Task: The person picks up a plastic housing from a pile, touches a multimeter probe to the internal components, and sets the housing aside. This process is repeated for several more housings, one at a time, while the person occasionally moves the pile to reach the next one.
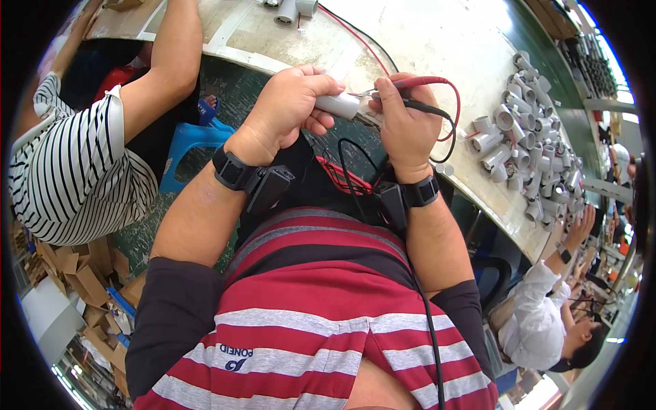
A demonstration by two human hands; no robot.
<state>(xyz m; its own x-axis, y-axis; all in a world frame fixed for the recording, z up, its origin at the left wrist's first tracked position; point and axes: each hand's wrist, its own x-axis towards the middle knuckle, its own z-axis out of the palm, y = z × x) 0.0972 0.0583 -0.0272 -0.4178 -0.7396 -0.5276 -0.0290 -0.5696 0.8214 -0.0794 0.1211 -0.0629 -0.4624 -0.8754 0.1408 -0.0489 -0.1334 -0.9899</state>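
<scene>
My left hand (287, 102) is closed round a white plastic cylinder (339, 106), its thumb lying along the top. At the cylinder's right end my right hand (410, 133) pinches a pair of test probes, a red probe (415, 81) and a black probe (425, 107). Their thin metal tips point left at that end; whether they touch a contact there I cannot tell. From the red probe a red lead (456, 102) loops round to the right of the hand. The right hand's lower fingers are partly hidden.
Many similar white parts (526, 137) lie heaped on the worn white table (437, 41) to the right, with several more (287, 12) at the far edge. A person in stripes (89, 164) sits at left beside a blue stool (188, 150). Another person (540, 321) works at right.
</scene>
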